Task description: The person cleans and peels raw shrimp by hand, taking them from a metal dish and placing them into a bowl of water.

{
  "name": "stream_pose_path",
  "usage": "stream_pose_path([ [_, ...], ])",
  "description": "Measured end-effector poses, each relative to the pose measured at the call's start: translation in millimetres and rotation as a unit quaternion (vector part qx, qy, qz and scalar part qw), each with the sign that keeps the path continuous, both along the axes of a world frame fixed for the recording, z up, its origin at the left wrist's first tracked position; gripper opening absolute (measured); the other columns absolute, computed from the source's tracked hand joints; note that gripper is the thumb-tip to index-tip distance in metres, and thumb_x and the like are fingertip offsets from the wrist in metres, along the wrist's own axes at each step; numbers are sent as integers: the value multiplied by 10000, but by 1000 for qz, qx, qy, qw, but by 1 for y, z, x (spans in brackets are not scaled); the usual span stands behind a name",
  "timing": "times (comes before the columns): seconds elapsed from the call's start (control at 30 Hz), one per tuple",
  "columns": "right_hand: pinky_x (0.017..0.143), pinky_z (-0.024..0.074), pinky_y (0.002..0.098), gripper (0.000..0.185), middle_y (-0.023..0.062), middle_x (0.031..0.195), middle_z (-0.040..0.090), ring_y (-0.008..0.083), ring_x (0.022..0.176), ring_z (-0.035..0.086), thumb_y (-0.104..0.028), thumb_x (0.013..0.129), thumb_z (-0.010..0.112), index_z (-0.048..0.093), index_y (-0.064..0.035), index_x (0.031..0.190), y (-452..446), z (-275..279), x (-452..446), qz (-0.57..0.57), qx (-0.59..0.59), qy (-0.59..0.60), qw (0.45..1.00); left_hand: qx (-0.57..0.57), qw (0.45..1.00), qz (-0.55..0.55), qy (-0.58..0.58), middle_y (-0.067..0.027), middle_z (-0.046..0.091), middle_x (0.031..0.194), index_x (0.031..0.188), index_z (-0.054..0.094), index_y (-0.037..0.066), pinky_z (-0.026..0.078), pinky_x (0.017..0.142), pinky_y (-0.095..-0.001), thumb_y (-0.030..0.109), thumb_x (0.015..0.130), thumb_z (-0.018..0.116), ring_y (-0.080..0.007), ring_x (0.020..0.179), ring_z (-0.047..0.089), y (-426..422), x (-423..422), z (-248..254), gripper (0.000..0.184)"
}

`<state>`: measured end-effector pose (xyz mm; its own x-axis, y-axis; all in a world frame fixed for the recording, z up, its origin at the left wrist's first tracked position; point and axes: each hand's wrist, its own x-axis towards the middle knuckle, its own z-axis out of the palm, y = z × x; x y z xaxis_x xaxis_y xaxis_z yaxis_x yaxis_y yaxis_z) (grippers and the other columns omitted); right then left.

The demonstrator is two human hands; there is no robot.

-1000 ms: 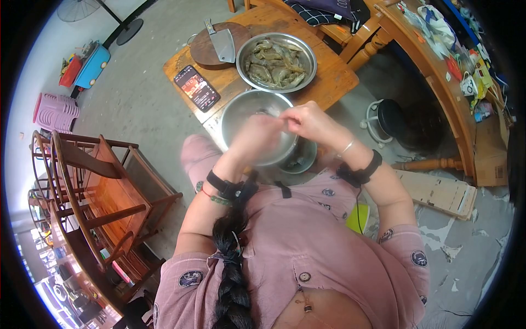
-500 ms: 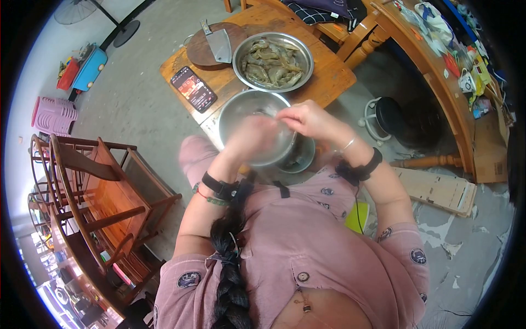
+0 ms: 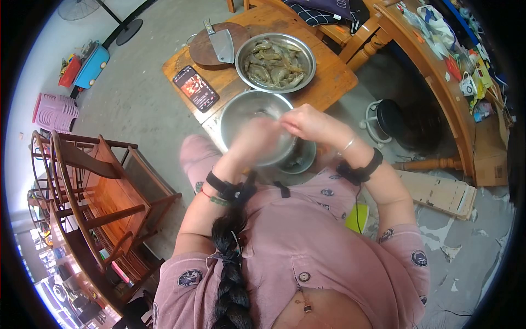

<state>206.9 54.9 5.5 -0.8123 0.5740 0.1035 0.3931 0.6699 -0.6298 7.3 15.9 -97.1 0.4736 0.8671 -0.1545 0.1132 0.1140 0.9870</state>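
Many shrimp (image 3: 273, 64) in a metal bowl (image 3: 310, 66)

Blurred left hand (image 3: 255, 139), right hand (image 3: 311, 124) above metal bowl (image 3: 233, 116), grip unclear

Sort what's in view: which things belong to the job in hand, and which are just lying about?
Likely in the job:
Left hand (blurred) and right hand, at the metal bowl
Shrimp in the steel basin
Lower bowl, partly hidden

Apparently just lying about:
Phone
Cleaver on the round board, untouched now
Floor fan
Black stool
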Motion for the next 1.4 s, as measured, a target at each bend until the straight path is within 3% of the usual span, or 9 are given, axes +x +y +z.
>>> stream_pose_path([
  [0.1,586,539,358,127,167,693,655,259,616,687,-66,873,563,645,20,826,0,3,-1,3,4,6,1000,0,1000,-1,5,44,422,617,911,580,-7,289,445,-211,222,1029,458,-80,523,401,-1,1,5,285],
  [0.43,565,538,288,138,138,700,680,180,626,701,-45,892,563,671,32,933,2,3,3,-62,-188,39,979,-48,998,20,-27,23,447,638,903,575,-14,289,446,-207,177,1015,484,-84,531,412,-6,3,24,239],
  [0.73,575,553,262,132,94,804,677,170,662,697,-60,929,572,625,44,991,7,-9,8,-94,-346,124,925,147,988,-22,37,30,487,663,945,602,11,326,464,-205,136,995,504,-80,539,445,-6,5,53,167],
  [0.8,591,563,251,143,83,846,668,175,676,691,-65,939,568,608,35,1034,9,-10,12,-127,-483,150,853,-100,991,87,-21,44,495,653,950,620,6,350,473,-208,121,988,515,-75,531,455,-9,10,61,160],
  [0.83,591,563,251,143,83,846,668,175,676,691,-65,939,568,608,35,1034,10,-11,13,-126,-483,149,853,-100,991,87,-21,44,495,653,950,620,6,350,473,-208,121,988,515,-75,531,455,-10,12,58,160],
  [0.9,615,571,251,153,74,846,660,155,682,680,-64,938,577,600,28,1058,12,-13,16,-140,-560,196,793,113,981,131,92,1,537,635,954,628,-1,396,488,-244,103,952,563,-99,527,498,-11,17,56,123],
  [1.1,629,571,227,170,52,853,660,96,675,658,-75,938,586,599,15,1082,5,-31,16,-122,-662,310,671,375,873,233,205,-152,618,736,943,617,28,478,592,-378,20,852,609,-317,654,625,-21,26,73,91],
  [1.2,627,566,213,172,54,861,662,66,656,639,-73,937,585,589,13,1085,0,-38,10,-120,-695,342,621,408,851,264,199,-158,635,779,952,607,35,488,626,-401,-10,833,609,-366,702,626,-23,27,73,127],
  [1.4,626,543,193,139,69,875,651,48,647,603,-64,929,581,584,5,1049,-15,-30,1,-110,-700,334,622,426,825,292,231,-158,637,797,973,600,34,495,616,-395,-7,822,631,-346,709,638,-21,25,77,160],
])
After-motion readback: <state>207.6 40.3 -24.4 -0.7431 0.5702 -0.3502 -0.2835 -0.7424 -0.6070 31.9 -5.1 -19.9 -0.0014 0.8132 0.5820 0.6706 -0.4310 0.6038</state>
